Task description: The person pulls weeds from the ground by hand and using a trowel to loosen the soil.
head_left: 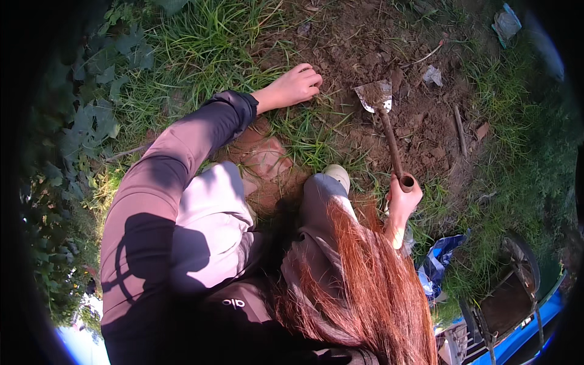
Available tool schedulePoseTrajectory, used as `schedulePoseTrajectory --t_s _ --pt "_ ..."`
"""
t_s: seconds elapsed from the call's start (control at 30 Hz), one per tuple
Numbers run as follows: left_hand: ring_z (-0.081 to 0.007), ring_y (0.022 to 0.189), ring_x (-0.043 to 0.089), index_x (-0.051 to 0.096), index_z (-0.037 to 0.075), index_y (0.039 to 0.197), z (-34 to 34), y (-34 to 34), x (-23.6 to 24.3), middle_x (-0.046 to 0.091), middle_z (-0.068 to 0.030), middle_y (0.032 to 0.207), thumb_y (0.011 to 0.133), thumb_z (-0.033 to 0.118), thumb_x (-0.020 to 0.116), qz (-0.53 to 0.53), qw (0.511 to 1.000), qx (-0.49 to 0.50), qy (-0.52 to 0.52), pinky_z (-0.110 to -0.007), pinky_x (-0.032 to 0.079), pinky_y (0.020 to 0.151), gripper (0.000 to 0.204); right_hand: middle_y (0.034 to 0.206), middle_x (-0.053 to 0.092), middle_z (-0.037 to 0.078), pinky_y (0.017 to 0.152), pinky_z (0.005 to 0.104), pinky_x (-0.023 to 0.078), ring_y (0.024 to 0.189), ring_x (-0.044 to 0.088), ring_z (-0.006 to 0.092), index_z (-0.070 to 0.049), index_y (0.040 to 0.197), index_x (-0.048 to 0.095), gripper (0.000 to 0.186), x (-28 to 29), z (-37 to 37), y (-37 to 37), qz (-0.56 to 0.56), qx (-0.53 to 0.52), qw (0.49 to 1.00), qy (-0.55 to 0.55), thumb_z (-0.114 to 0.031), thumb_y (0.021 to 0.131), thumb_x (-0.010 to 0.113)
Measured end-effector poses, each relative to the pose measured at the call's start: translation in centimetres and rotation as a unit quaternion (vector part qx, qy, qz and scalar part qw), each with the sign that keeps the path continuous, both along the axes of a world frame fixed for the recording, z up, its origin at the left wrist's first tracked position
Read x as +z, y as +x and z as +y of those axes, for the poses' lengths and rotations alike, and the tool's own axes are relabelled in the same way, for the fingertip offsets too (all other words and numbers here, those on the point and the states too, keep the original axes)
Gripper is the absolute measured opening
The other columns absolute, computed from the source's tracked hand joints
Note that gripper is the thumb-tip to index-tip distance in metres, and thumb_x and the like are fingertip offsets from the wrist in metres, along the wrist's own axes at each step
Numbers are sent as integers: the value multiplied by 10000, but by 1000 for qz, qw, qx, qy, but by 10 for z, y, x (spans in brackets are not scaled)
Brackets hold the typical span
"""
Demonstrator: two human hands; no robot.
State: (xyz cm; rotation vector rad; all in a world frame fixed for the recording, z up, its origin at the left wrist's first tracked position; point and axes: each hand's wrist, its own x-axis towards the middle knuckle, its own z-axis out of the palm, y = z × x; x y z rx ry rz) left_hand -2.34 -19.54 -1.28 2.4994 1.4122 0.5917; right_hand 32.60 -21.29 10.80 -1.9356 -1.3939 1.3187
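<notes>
My right hand is wrapped round the rusty, hollow tube handle of a small shovel. The shovel slants away to the upper left, its pale metal blade resting on the dug brown soil with dirt on top. My left hand reaches out low over the edge of the grass, left of the blade. Its fingers are curled in and point down. What they hold, if anything, is hidden beneath them.
Broken reddish bricks lie between my left arm and knees. A pale scrap and a stick lie on the soil. At the right stand a blue and white bag and a dark chair-like frame. Leafy plants grow at the left.
</notes>
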Motion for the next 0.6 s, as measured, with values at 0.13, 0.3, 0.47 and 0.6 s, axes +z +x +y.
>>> schedulePoseTrajectory --t_s 0.13,0.3,0.47,0.6 --pt "-211 1007 494 604 85 969 20 29 -2 511 -43 1022 672 243 709 43 997 3 -63 -406 304 1008 353 594 526 2 397 213 350 440 465 57 45 858 600 183 4 -3 -3 -35 -4 999 -10 -76 740 671" --pt "-236 1220 383 519 101 1189 19 25 -8 403 -72 1302 680 404 704 216 972 -60 -76 -457 192 1090 621 624 534 3 441 203 367 502 475 48 43 877 609 212 -3 1 4 -41 10 999 -6 -90 731 684" --pt "-211 1168 445 636 80 797 10 19 -13 525 -80 1148 691 110 567 155 980 -122 -35 -454 224 1098 129 634 553 20 431 209 365 479 481 59 58 909 598 245 -1 0 1 -56 -13 998 -15 -98 741 687" --pt "-191 1041 509 629 73 703 7 14 -2 552 -58 997 671 106 571 127 982 -139 -27 -431 263 1086 74 619 543 14 423 216 368 470 479 57 58 909 593 227 -4 2 1 -48 -1 999 -25 -87 754 674"
